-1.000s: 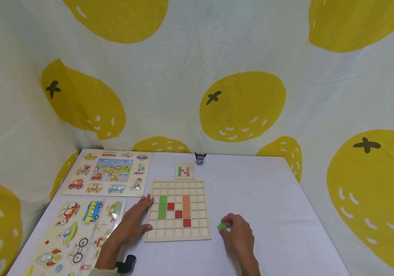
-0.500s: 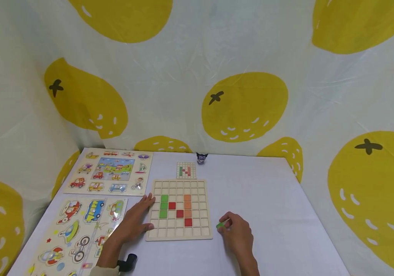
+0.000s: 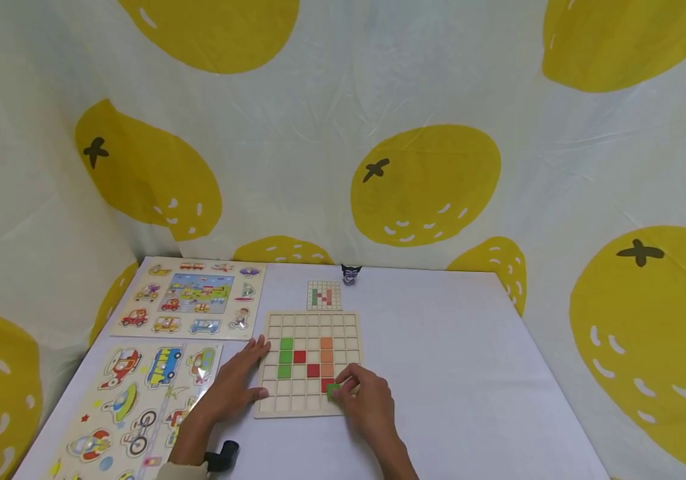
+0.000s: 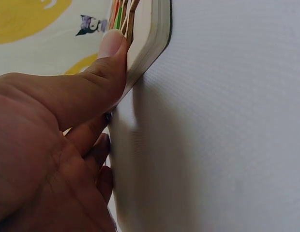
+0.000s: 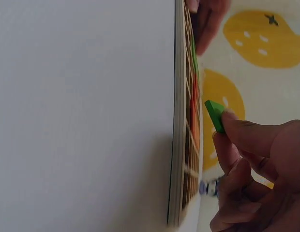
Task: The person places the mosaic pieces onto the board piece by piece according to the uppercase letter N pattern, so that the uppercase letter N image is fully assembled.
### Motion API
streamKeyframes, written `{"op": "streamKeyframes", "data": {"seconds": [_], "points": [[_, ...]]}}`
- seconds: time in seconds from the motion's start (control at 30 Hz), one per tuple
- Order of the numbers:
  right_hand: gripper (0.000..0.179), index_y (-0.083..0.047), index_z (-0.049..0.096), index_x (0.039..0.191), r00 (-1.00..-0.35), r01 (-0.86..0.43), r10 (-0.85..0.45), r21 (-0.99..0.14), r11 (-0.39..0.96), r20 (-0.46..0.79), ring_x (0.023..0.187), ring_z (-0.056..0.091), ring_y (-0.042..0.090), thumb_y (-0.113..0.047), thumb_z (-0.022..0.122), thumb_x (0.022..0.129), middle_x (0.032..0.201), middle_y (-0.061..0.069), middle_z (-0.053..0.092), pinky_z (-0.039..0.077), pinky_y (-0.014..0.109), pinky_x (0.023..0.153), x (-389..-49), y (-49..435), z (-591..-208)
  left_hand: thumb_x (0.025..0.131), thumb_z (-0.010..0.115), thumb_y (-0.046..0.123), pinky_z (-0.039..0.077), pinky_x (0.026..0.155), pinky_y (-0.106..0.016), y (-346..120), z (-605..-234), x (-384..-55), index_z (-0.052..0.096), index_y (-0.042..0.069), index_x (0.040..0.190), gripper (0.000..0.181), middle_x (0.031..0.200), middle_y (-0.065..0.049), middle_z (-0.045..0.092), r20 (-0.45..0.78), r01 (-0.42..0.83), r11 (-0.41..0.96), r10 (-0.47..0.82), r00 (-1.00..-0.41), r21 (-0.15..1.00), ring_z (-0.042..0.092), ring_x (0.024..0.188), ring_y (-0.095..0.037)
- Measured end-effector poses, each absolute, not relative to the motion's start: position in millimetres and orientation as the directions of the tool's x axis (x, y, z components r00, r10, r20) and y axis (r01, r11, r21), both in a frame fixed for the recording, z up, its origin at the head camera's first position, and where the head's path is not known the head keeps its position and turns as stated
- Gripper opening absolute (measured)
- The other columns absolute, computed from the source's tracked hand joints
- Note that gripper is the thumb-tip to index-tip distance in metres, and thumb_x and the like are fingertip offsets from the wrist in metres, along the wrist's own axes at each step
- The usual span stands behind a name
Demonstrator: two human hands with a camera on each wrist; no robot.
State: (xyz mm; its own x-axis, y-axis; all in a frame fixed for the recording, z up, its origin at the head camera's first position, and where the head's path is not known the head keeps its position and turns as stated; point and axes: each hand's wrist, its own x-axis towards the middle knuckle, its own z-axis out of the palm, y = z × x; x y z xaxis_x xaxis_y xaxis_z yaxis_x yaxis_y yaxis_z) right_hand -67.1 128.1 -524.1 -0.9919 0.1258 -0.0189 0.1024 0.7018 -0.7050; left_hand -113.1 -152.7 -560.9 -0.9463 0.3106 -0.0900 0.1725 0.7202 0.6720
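My right hand (image 3: 373, 407) pinches a small green square tile (image 3: 333, 391) between thumb and fingertips, over the lower right part of a wooden grid board (image 3: 295, 415). In the right wrist view the held green tile (image 5: 215, 115) is tilted and apart from the board. On the grid sit a column of green tiles (image 3: 285, 357), red tiles (image 3: 313, 371) on a diagonal and a column of orange tiles (image 3: 327, 357). At the board's left edge rests my left hand (image 3: 235, 383), fingers extended. Its thumb (image 4: 111, 48) touches the rim in the left wrist view.
Behind the board lies a small pattern card (image 3: 324, 296), with a dark-eared figurine (image 3: 351, 275) beside it. Two picture puzzle boards, a vehicle puzzle (image 3: 139, 293) and another puzzle (image 3: 109, 427), occupy the left side. White tabletop (image 3: 469, 373) extends to the right.
My right hand has carried the green tile leftward from the tabletop beside the board to above its lower right cells. My left hand has stayed at the board's left edge.
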Motion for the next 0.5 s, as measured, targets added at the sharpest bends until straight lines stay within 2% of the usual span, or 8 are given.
{"op": "streamKeyframes", "data": {"seconds": [0.27,0.5], "points": [[0.022,-0.023,0.072,0.085,-0.999,0.032,0.039,-0.730,0.682,-0.008,0.061,0.050,0.001,-0.010,0.088,0.078,0.062,-0.015,0.057,0.037,0.023,0.052,-78.0,87.0,-531.0,0.084,0.089,0.014,0.019,0.132,-0.066,-153.0,-557.8,-114.1,0.035,0.013,0.167,0.099,0.178,-0.010,0.022,-0.089,0.175,0.717,0.315,-0.945,0.675,0.014,0.166,-0.039],[0.023,-0.021,0.073,0.085,-1.000,-0.003,-0.010,-0.729,0.684,-0.005,0.060,0.050,0.000,-0.012,0.093,0.077,0.061,-0.015,0.058,0.038,0.023,0.052,-85.2,66.9,-535.6,0.084,0.089,0.013,0.020,0.131,-0.066,-153.2,-559.0,-114.3,0.035,0.013,0.167,0.099,0.178,-0.009,0.023,-0.089,0.171,0.716,0.311,-0.946,0.677,0.014,0.166,-0.039]]}}
